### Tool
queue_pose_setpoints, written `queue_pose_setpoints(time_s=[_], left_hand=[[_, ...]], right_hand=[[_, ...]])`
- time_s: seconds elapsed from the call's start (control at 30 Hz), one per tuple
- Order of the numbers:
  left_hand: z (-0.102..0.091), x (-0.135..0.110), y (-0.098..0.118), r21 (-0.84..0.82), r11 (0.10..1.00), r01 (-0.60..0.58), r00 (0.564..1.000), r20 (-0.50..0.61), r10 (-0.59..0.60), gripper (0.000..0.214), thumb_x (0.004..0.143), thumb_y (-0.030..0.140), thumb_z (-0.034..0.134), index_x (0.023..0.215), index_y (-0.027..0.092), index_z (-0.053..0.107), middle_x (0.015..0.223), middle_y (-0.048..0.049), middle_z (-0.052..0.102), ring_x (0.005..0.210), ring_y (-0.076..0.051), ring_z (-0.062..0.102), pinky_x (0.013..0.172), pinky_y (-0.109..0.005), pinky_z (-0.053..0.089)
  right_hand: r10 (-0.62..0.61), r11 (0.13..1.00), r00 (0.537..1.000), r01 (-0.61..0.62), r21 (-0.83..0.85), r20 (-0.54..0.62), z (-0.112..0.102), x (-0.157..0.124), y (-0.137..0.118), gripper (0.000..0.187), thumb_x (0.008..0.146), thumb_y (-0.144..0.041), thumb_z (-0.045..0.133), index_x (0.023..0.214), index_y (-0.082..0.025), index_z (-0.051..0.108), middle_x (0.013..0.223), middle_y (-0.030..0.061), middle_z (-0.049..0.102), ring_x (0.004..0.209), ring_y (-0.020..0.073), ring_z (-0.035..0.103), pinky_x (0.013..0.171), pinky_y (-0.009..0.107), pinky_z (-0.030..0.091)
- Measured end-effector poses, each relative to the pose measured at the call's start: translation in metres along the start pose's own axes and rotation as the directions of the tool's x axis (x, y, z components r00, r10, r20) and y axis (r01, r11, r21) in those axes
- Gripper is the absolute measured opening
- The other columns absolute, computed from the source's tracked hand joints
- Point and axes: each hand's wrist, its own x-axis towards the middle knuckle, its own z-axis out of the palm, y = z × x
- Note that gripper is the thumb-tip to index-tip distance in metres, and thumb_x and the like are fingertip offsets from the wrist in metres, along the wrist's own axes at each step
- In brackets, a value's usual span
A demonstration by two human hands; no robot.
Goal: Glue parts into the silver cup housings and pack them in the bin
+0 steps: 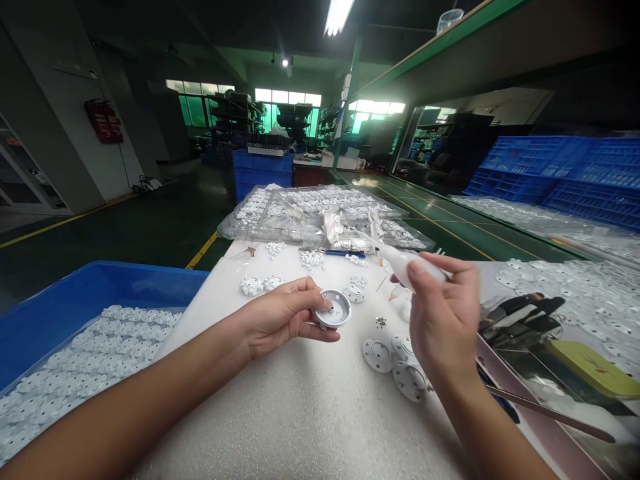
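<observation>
Left hand (pixel 280 319): closed on round white disc (pixel 334 309), gripped at its rim, held just above the white foam pad (pixel 300 400) on the desk. Right hand (pixel 443 320): clenched around white applicator bottle (pixel 413 263), tip angled away to the upper left. Loose white discs (pixel 395 363) beside the right wrist. Blue bin (pixel 65 300) of discs at left.

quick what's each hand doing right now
Left hand: closed in a grip on a round white plastic part.
Right hand: closed in a grip on a white squeeze bottle.
</observation>
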Motion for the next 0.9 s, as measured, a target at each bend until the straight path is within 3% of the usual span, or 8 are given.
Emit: queue_pose_setpoints(time_s=[0.13,0.27,0.37,0.47,0.6,0.7,0.77,0.9], left_hand=[[0.001,-0.003,-0.001,0.015,1.000,-0.012,0.999,0.032,0.012,0.018,0.077,0.012,0.067,0.073,0.014,0.049,0.084,-0.0042,0.062,0.072,-0.013,0.063,0.069,-0.027,0.058],[0.002,-0.005,-0.001,0.025,1.000,-0.004,1.000,0.030,0.003,0.018,0.078,0.012,0.065,0.075,0.014,0.048,0.083,-0.0039,0.061,0.070,-0.013,0.063,0.069,-0.028,0.058],[0.003,-0.004,-0.001,0.029,1.000,-0.001,1.000,0.028,0.000,0.018,0.078,0.012,0.065,0.074,0.014,0.048,0.083,-0.0029,0.059,0.069,-0.013,0.062,0.070,-0.028,0.057],[0.004,-0.003,-0.002,0.037,0.999,-0.008,0.999,0.032,0.007,0.018,0.078,0.012,0.065,0.073,0.014,0.048,0.085,-0.0029,0.058,0.069,-0.012,0.061,0.070,-0.029,0.057],[0.004,-0.004,-0.003,0.029,0.999,-0.013,1.000,0.029,0.012,0.019,0.077,0.011,0.066,0.072,0.015,0.047,0.086,-0.0031,0.059,0.072,-0.012,0.060,0.070,-0.029,0.057],[0.005,-0.006,-0.002,0.030,0.999,-0.020,0.999,0.026,0.019,0.019,0.077,0.012,0.065,0.074,0.015,0.047,0.084,-0.0026,0.059,0.070,-0.012,0.059,0.069,-0.029,0.057],[0.006,-0.007,-0.001,0.022,0.999,-0.029,0.999,0.025,0.028,0.019,0.077,0.012,0.065,0.075,0.015,0.046,0.083,-0.0023,0.059,0.070,-0.012,0.060,0.068,-0.029,0.057],[0.007,-0.008,-0.001,0.017,0.999,-0.036,0.999,0.018,0.036,0.020,0.078,0.013,0.066,0.076,0.015,0.046,0.083,-0.0036,0.061,0.073,-0.012,0.060,0.067,-0.027,0.056]], right_hand=[[0.323,0.946,0.941,-0.323,-0.013,0.097,0.007,-0.002,0.012,0.035,0.076,-0.038,0.070,0.094,-0.021,0.046,0.080,0.0024,0.065,0.078,0.0196,0.064,0.066,0.032,0.049],[0.434,0.901,0.857,-0.405,-0.157,0.278,0.017,-0.012,0.021,0.042,0.074,-0.035,0.068,0.100,-0.022,0.039,0.087,0.0024,0.064,0.083,0.0182,0.062,0.071,0.032,0.049],[0.478,0.874,0.799,-0.388,-0.293,0.365,0.022,-0.019,0.023,0.039,0.073,-0.026,0.063,0.101,-0.022,0.035,0.088,0.0022,0.061,0.080,0.0174,0.061,0.072,0.032,0.048],[0.500,0.827,0.750,-0.265,-0.495,0.433,0.024,-0.023,0.021,0.032,0.074,-0.022,0.057,0.099,-0.021,0.037,0.088,0.0027,0.060,0.074,0.0174,0.059,0.066,0.031,0.047],[0.462,0.803,0.737,-0.111,-0.586,0.493,0.022,-0.023,0.017,0.022,0.077,-0.024,0.052,0.096,-0.022,0.041,0.084,0.0018,0.061,0.069,0.0198,0.060,0.060,0.033,0.046],[0.414,0.813,0.773,-0.075,-0.578,0.481,0.018,-0.021,0.011,0.025,0.078,-0.031,0.057,0.099,-0.024,0.044,0.092,0.0050,0.063,0.071,0.0221,0.063,0.057,0.034,0.048],[0.363,0.791,0.840,-0.049,-0.610,0.404,0.012,-0.016,0.002,0.026,0.080,-0.039,0.058,0.097,-0.023,0.045,0.085,0.0043,0.063,0.063,0.0205,0.061,0.054,0.033,0.047],[0.042,0.670,0.998,0.003,-0.743,0.042,-0.014,0.008,-0.017,0.030,0.085,-0.049,0.052,0.091,-0.020,0.051,0.068,0.0008,0.059,0.054,0.0158,0.055,0.056,0.030,0.044]])
